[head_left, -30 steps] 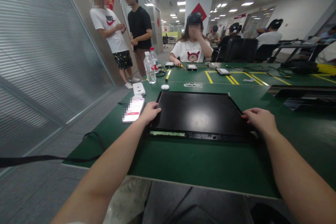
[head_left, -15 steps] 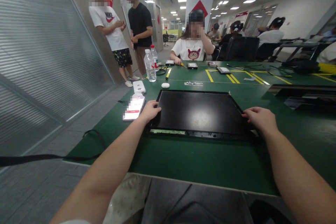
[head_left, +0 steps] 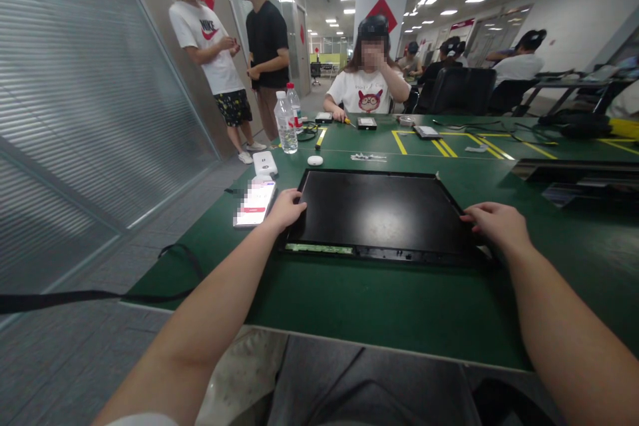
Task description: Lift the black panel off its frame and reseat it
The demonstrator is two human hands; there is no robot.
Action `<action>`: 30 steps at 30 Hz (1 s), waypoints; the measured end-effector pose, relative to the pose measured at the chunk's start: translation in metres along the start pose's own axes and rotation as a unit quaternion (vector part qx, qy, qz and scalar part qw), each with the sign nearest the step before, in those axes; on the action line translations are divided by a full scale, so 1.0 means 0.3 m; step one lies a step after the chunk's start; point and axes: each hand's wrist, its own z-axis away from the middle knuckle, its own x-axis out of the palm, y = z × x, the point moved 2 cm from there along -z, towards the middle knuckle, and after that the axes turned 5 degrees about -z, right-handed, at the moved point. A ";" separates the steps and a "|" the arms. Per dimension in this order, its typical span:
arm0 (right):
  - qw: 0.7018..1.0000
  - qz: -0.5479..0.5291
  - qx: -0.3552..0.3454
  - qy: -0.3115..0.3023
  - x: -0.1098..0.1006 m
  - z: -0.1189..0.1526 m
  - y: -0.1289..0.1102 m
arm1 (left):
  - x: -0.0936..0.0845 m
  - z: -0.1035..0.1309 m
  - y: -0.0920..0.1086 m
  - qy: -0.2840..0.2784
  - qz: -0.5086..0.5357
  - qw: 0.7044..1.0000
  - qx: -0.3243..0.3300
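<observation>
A flat black display panel (head_left: 379, 210) lies on the green table (head_left: 359, 299) in front of me, with a thin green circuit strip along its near edge. My left hand (head_left: 285, 210) grips the panel's left edge, fingers curled onto its top. At the right edge, my right hand (head_left: 494, 224) holds the panel the same way. Both forearms reach in from the bottom of the view.
A lit phone (head_left: 255, 203) lies just left of my left hand, a white device (head_left: 264, 163) beyond it. Two water bottles (head_left: 286, 122) stand further back. A seated person (head_left: 372, 83) works opposite; two people stand at left. Another dark panel (head_left: 579, 176) lies at right.
My hands and the panel stay as they were. The view has tilted slightly, and the seated person opposite has lowered a hand from the face.
</observation>
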 end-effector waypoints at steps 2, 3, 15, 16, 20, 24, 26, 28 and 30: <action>1.000 0.002 -0.001 -0.001 0.000 -0.004 0.003 | 0.002 -0.001 -0.001 -0.008 -0.025 1.000 0.009; 1.000 0.003 -0.002 -0.001 0.000 -0.006 0.004 | 0.002 -0.002 0.001 -0.014 -0.038 0.999 0.015; 1.000 -0.004 -0.006 0.024 0.003 0.007 -0.003 | -0.094 0.046 0.092 -0.176 -0.223 0.945 0.162; 1.000 -0.007 -0.001 0.023 0.004 0.009 -0.004 | -0.099 0.053 0.099 -0.201 -0.245 0.932 0.173; 1.000 -0.013 0.013 0.018 0.004 0.016 -0.008 | -0.114 0.073 0.117 -0.262 -0.285 0.907 0.168; 1.000 -0.015 0.007 0.022 0.003 0.019 -0.012 | -0.128 0.078 0.117 -0.303 -0.287 0.893 0.167; 1.000 -0.015 0.005 0.024 0.002 0.021 -0.014 | -0.135 0.075 0.111 -0.313 -0.290 0.888 0.171; 1.000 -0.013 0.009 0.023 0.001 0.023 -0.015 | -0.139 0.073 0.104 -0.323 -0.288 0.884 0.176; 1.000 -0.011 0.012 0.021 0.000 0.024 -0.017 | -0.140 0.071 0.098 -0.330 -0.284 0.882 0.179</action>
